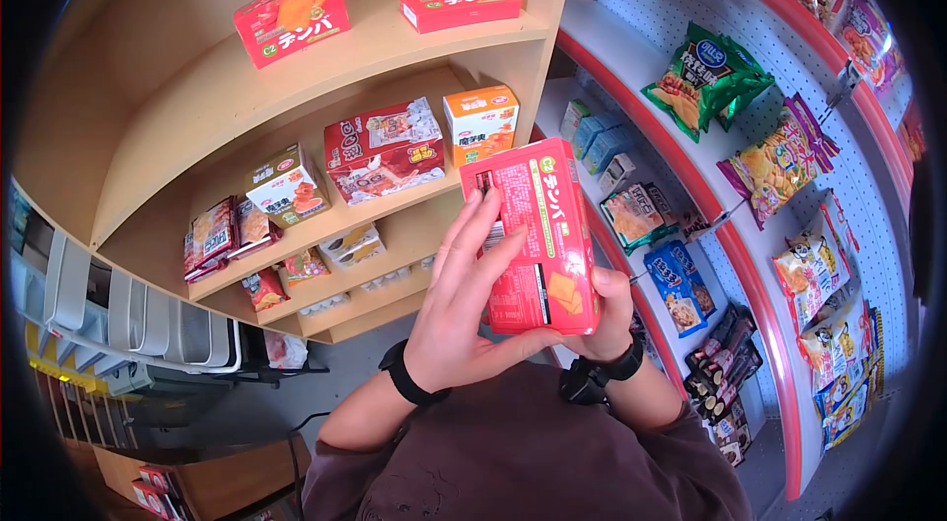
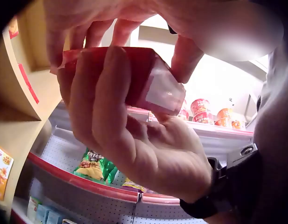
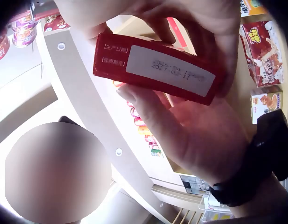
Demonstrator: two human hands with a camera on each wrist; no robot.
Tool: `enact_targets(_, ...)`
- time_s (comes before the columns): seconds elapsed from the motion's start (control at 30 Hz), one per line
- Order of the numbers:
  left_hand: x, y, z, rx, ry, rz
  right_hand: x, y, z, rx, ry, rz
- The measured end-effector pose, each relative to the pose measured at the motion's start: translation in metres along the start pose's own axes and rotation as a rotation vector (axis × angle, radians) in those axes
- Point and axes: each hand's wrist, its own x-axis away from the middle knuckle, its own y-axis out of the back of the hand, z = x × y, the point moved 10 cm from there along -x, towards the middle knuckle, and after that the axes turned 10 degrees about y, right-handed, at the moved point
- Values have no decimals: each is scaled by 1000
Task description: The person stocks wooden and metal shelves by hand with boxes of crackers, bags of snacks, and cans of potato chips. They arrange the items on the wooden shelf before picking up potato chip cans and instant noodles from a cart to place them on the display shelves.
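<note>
A red cracker box [image 1: 547, 225] is held up in front of the body, its printed back facing the head camera and tilted. My left hand [image 1: 462, 284] lies across that face, fingers over the text and thumb along the bottom edge. From the box's right side and underneath, my right hand [image 1: 610, 319] grips it, with most of its fingers hidden in the head view. The left wrist view shows the right hand's fingers [image 2: 109, 93] curled round the box. In the right wrist view, the narrow end carries a white date label [image 3: 172, 70] with stamped dates.
Two similar red boxes, one upright [image 1: 292, 20] and one lying flat [image 1: 461, 6], are on the upper wooden shelf. Below are an orange box [image 1: 481, 121] and a large red package [image 1: 385, 151]. To the right, a red-edged rack holds green bags [image 1: 705, 77] and other snacks.
</note>
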Motion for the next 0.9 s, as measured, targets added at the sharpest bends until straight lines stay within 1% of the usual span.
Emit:
enact_targets(0.07,0,1,1,-19,12,-11,1,2,-1,49,-2,-57)
enact_targets(0.17,0,2,0,-35,18,-26,0,-3,1,41,20,-70)
enact_targets(0.27,0,3,1,-50,23,-31,-1,-8,4,29,34,-53)
enact_targets(0.37,1,3,2,-75,28,-20,-2,-8,5,-1,42,9)
enact_targets(0.4,1,2,2,-86,28,-16,-2,-7,10,100,71,30)
enact_targets(0.47,2,-1,17,142,145,15,-5,-8,19,302,129,78)
enact_targets(0.5,4,-4,26,253,203,27,-5,-8,22,452,174,98)
enact_targets(0.53,8,-16,40,475,280,108,-5,-8,22,601,220,122)
enact_targets(0.57,12,-19,46,614,356,108,-6,-9,24,748,271,149)
enact_targets(0.6,15,-22,51,752,429,105,-5,-9,23,775,255,174)
enact_targets(0.63,18,-25,56,890,499,101,-5,-11,25,766,284,205)
enact_targets(0.67,17,-21,57,891,463,90,-6,-12,26,756,312,236)
enact_targets(0.7,17,-18,64,1002,525,45,-7,-13,27,747,339,263)
enact_targets(0.77,19,-17,76,1234,655,-38,-9,-20,34,716,364,257)
enact_targets(0.8,15,-15,77,1167,700,-20,-9,-26,37,708,403,256)
enact_targets(0.83,13,-17,78,1272,736,16,-9,-32,41,700,442,253)
enact_targets(0.9,14,-24,78,1486,812,91,-11,-44,48,995,518,260)
